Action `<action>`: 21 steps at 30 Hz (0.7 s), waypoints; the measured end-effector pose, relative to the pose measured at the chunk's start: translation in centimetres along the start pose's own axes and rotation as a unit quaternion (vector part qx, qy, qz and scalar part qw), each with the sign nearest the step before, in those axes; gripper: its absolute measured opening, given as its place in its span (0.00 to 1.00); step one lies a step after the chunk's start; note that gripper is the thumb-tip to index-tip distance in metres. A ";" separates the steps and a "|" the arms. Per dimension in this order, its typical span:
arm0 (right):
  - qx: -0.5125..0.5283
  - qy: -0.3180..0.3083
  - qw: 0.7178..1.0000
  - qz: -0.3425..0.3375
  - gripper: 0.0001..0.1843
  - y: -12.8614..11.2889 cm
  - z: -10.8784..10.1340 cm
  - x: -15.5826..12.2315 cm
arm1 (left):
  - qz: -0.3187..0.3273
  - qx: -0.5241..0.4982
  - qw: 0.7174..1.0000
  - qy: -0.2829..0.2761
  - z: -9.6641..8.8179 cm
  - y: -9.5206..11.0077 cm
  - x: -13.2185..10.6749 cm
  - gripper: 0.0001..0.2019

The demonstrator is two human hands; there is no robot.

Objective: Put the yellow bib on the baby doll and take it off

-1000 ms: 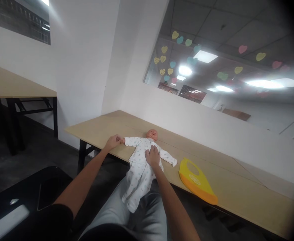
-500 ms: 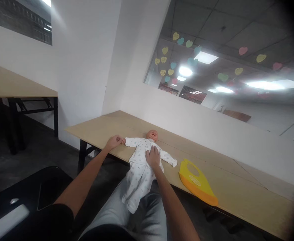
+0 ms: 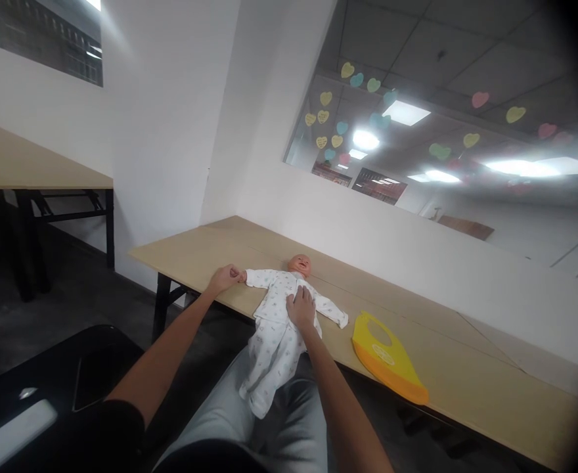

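Observation:
A baby doll point(image 3: 299, 264) in a white printed sleepsuit point(image 3: 274, 328) lies on its back across the edge of a light wooden table point(image 3: 456, 368), its legs hanging down over my lap. My left hand point(image 3: 224, 278) is closed on the doll's small hand at the end of its outstretched sleeve. My right hand point(image 3: 301, 307) lies flat on the doll's chest, fingers spread. A yellow and orange silicone bib point(image 3: 386, 357) lies on the table just right of the doll's other arm.
The table runs along a white wall with a window point(image 3: 441, 131) stuck with coloured paper hearts. A second wooden table point(image 3: 33, 167) stands at the left. A black chair or seat point(image 3: 47, 381) is at my lower left.

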State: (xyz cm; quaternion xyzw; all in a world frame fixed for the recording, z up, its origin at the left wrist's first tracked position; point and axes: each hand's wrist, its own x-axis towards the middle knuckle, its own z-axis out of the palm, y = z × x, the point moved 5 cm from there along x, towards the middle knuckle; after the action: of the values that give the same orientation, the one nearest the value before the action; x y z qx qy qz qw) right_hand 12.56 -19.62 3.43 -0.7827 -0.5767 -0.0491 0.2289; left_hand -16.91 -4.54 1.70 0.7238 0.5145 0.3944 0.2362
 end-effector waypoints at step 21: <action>0.002 0.012 1.000 -0.006 0.33 0.2 0.2 0.0 | 0.037 0.051 0.998 -0.026 1.0 -0.3 0.3 0.24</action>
State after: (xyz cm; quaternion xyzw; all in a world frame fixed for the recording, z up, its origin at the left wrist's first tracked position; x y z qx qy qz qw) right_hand 12.74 -19.59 3.22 -0.7783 -0.5783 -0.0590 0.2372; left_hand -16.27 -4.07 1.02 0.7634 0.5003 0.3577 0.1975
